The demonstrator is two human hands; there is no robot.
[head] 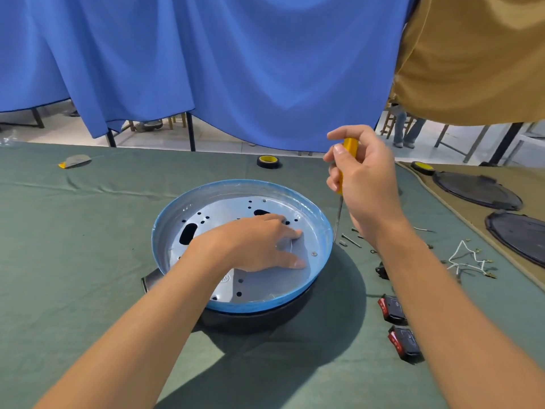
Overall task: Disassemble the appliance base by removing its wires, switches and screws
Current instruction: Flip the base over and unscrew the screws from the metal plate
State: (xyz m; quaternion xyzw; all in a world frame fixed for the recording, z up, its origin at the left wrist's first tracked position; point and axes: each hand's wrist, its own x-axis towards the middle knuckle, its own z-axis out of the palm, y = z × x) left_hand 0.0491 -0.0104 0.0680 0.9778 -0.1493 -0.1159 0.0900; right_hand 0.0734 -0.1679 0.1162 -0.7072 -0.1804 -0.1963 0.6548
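Note:
The round appliance base (pixel 177 208), a blue-rimmed metal pan with a perforated silver plate inside, sits mid-table on a black housing. My left hand (pixel 259 243) lies flat inside it, fingers spread and pressing on the plate near a screw (pixel 314 254) by the right rim. My right hand (pixel 362 184) is closed on a yellow-handled screwdriver (pixel 349 146), held upright just outside the right rim, its tip (pixel 334 239) down near the cloth. To the right lie several loose screws (pixel 351 240), two red-and-black switches (pixel 393 308) (pixel 405 343) and a white wire bundle (pixel 466 259).
A green cloth (pixel 73 261) covers the table. A black-and-yellow tape roll (pixel 267 162) sits at the far edge, a small grey and yellow scrap (pixel 75 161) at far left. Two black round covers (pixel 474 190) (pixel 519 234) lie on a tan mat at right. A blue curtain hangs behind.

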